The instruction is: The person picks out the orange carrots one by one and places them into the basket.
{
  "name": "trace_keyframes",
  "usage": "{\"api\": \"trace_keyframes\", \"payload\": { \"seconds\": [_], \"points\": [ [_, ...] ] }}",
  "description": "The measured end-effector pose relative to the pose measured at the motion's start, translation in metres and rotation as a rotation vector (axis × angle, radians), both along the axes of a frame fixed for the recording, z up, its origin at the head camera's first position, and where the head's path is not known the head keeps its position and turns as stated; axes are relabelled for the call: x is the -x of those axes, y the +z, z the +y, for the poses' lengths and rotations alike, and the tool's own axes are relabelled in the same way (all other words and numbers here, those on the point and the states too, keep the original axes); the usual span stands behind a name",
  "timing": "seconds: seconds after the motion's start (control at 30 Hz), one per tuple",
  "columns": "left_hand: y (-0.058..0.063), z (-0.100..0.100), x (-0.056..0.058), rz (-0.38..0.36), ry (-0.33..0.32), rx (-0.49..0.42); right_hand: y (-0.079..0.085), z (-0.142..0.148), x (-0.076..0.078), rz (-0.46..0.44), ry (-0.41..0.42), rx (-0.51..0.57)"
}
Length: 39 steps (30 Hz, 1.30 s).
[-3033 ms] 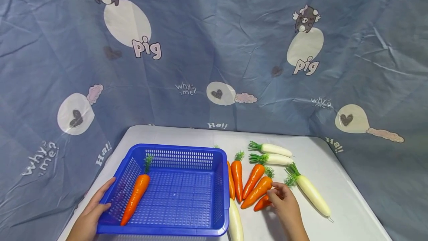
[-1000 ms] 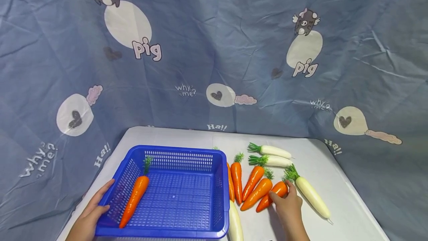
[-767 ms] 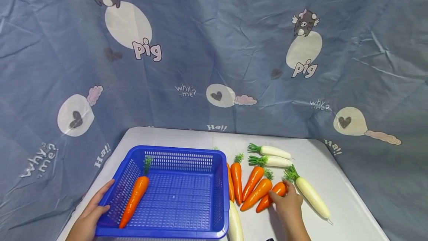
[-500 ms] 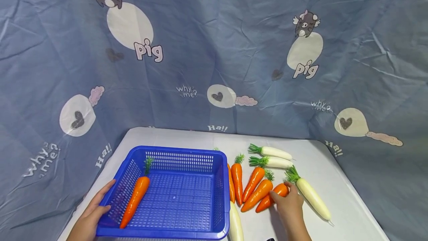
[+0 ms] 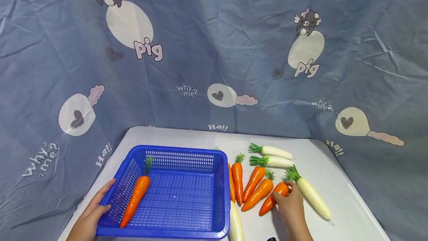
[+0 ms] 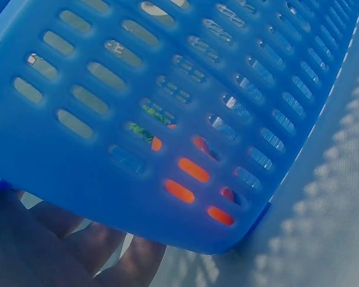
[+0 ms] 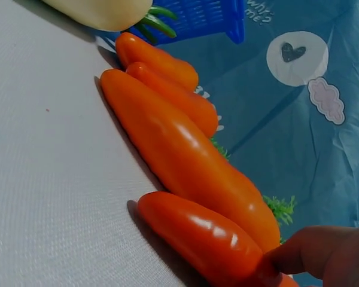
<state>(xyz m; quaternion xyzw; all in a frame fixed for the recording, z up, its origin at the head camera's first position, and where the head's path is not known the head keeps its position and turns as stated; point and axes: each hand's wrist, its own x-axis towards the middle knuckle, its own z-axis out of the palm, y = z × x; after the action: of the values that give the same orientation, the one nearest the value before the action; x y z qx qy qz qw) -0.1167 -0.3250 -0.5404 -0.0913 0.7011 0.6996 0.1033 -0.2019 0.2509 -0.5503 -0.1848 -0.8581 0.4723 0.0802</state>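
Observation:
A blue plastic basket [image 5: 174, 230] with slotted walls stands at the left of the white table, and one orange carrot [image 5: 136, 198] with a green top lies inside it. My left hand [image 5: 89, 213] holds the basket by its left side; in the left wrist view its fingers [image 6: 134, 263] show at the basket's lower edge. My right hand [image 5: 290, 200] pinches the thick end of the rightmost carrot [image 5: 272, 200] between thumb and fingers. In the right wrist view this carrot [image 7: 197, 236] lies low over the tabletop, its tip pointing away from the hand.
Several carrots [image 5: 259, 195] lie between the basket and my right hand. Two white radishes [image 5: 276, 152] lie behind them, a larger radish [image 5: 314, 198] to the right, and another radish [image 5: 236, 222] along the basket's right wall. A patterned blue cloth [image 5: 217, 47] hangs behind the table.
My right hand has shifted right and round the carrot's thick end since the earliest frame. Just now the carrot has turned, its tip swinging slightly toward me. The left hand and basket stay put.

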Motion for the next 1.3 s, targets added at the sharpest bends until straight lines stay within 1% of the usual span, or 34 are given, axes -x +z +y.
{"api": "trace_keyframes", "payload": {
  "seconds": [0.27, 0.5, 0.67, 0.8, 1.0, 1.13, 1.3],
  "points": [
    [-0.0022, -0.0023, -0.0009, 0.019, -0.023, -0.049, 0.0000, 0.0001, -0.0004, -0.022, -0.001, 0.137],
    [-0.0061, -0.0071, -0.0010, 0.083, -0.083, -0.091, 0.0019, -0.0021, -0.0007, -0.027, -0.019, 0.276],
    [-0.0063, -0.0080, -0.0003, 0.054, -0.064, -0.089, -0.0002, -0.0018, 0.0006, -0.026, -0.025, 0.357],
    [-0.0065, -0.0071, 0.0006, 0.038, -0.049, -0.084, -0.0019, -0.0003, 0.0000, -0.001, -0.045, 0.392],
    [-0.0058, -0.0056, 0.0009, 0.021, -0.021, -0.056, 0.0000, 0.0002, -0.0016, 0.041, -0.071, 0.460],
    [-0.0062, -0.0056, 0.0012, 0.027, -0.031, -0.044, 0.0011, 0.0002, -0.0022, 0.053, -0.088, 0.502],
    [-0.0070, -0.0059, 0.0008, 0.038, -0.043, -0.044, 0.0016, 0.0003, -0.0024, 0.047, -0.099, 0.528]
  ]
}}
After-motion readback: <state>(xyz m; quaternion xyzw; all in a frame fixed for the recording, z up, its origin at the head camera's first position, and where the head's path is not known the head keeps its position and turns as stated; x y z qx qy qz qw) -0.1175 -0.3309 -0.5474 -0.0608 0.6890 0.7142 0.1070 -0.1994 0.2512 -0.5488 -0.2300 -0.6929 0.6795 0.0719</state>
